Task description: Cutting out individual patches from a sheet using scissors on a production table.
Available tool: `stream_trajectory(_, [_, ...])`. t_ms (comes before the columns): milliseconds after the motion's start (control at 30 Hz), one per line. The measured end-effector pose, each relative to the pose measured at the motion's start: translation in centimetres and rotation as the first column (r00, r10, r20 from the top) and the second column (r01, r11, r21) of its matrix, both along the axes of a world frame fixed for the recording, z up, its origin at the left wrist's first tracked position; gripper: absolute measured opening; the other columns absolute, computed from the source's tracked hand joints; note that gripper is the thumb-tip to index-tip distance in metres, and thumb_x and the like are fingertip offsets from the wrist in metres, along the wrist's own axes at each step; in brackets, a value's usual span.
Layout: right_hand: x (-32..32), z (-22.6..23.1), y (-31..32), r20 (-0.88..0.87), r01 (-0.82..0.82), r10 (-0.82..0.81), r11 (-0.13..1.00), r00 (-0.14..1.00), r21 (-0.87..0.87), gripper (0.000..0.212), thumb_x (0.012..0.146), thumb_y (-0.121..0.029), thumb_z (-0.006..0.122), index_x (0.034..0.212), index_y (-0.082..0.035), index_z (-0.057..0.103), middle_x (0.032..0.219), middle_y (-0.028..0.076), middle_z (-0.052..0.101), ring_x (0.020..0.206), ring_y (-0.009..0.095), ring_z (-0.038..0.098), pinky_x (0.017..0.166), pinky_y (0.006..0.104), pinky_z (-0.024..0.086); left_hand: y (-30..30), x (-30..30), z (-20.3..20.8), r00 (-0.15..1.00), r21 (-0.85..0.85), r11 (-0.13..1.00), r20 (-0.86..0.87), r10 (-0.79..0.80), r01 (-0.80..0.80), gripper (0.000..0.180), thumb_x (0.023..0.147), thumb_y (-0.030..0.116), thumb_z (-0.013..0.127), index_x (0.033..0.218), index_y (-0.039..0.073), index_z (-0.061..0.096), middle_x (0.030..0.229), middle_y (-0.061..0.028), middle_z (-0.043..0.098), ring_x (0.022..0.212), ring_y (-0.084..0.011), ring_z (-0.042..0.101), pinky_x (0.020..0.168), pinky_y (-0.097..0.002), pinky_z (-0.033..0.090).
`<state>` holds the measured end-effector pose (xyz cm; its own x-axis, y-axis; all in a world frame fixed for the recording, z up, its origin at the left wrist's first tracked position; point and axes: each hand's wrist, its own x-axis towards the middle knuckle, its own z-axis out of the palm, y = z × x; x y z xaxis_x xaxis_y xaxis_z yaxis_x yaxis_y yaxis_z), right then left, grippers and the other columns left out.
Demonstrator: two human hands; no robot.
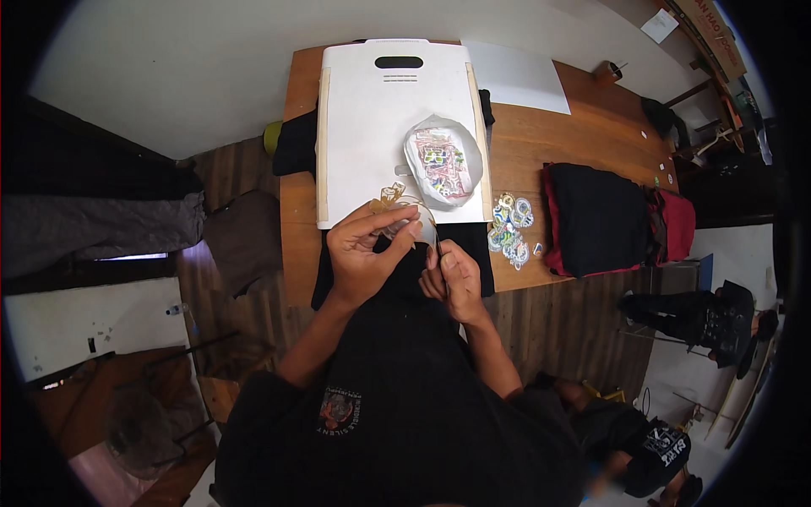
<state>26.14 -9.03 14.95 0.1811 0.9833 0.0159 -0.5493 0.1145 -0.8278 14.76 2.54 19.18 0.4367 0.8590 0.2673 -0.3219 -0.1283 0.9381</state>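
Note:
Between the thumb and fingers of my left hand [367, 253] is a pale printed cutout [392, 193] with gold-brown parts, at the near edge of a white board [363, 127]. My right hand [456, 280] is closed round a thin dark tool [437, 247] whose tip meets the cutout's right side. Fingers hide most of the tool, so its kind is unclear. Just beyond my hands, a white crumpled-rimmed container [473, 156] on the board holds printed scraps. Right of the board lies a pile of colourful printed cutouts [510, 230].
Dark cloth lies under the board on a wooden table [515, 135]. A folded black and red garment [596, 220] lies to the right. Farther back are a white sheet [515, 76] and a brown cup [606, 74]. Another person [646, 444] is at lower right.

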Motion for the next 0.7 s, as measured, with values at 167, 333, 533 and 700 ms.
stream_trajectory(167, [0.07,-0.09,-0.03,0.001,-0.002,0.002,1.000,1.000,0.004,0.031,0.105,-0.031,0.040,0.097,-0.002,0.048,0.054,-0.004,0.031,0.043,0.005,0.025,0.045,0.0230,0.024,-0.04,-0.05,-0.05,1.000,0.000,1.000,-0.004,0.001,-0.001,0.025,0.080,-0.012,0.069,0.105,-0.008,0.069,0.103,-0.0148,0.067,0.093,-0.0166,0.066,0.081,-0.0247,0.055])
stream_trajectory(333, [0.18,-0.09,-0.14,0.004,-0.027,0.027,1.000,1.000,-0.004,0.032,0.105,-0.033,0.041,0.097,-0.002,0.048,0.055,-0.004,0.032,0.044,0.005,0.025,0.045,0.0230,0.024,0.04,-0.16,-0.05,1.000,0.007,1.000,-0.003,-0.006,0.006,0.025,0.080,-0.011,0.069,0.105,-0.008,0.069,0.103,-0.0149,0.067,0.093,-0.0164,0.066,0.080,-0.0247,0.055])
stream_trajectory(533, [0.26,0.09,-0.02,0.009,-0.024,0.024,1.000,1.000,0.000,0.032,0.105,-0.033,0.040,0.096,-0.002,0.048,0.054,-0.004,0.030,0.043,0.005,0.025,0.045,0.0230,0.024,0.04,-0.20,-0.04,1.000,0.010,1.000,-0.013,-0.010,0.010,0.025,0.080,-0.011,0.069,0.105,-0.008,0.069,0.102,-0.0147,0.067,0.093,-0.0165,0.067,0.081,-0.0246,0.055])
stream_trajectory(700, [0.07,-0.22,-0.03,-0.005,-0.005,0.005,1.000,1.000,0.001,0.032,0.105,-0.032,0.040,0.096,-0.002,0.048,0.054,-0.005,0.030,0.042,0.005,0.024,0.045,0.0229,0.024,-0.28,-0.04,-0.28,1.000,0.001,1.000,0.000,0.008,-0.008,0.024,0.081,-0.011,0.069,0.104,-0.008,0.069,0.103,-0.0143,0.067,0.093,-0.0164,0.067,0.081,-0.0245,0.055])
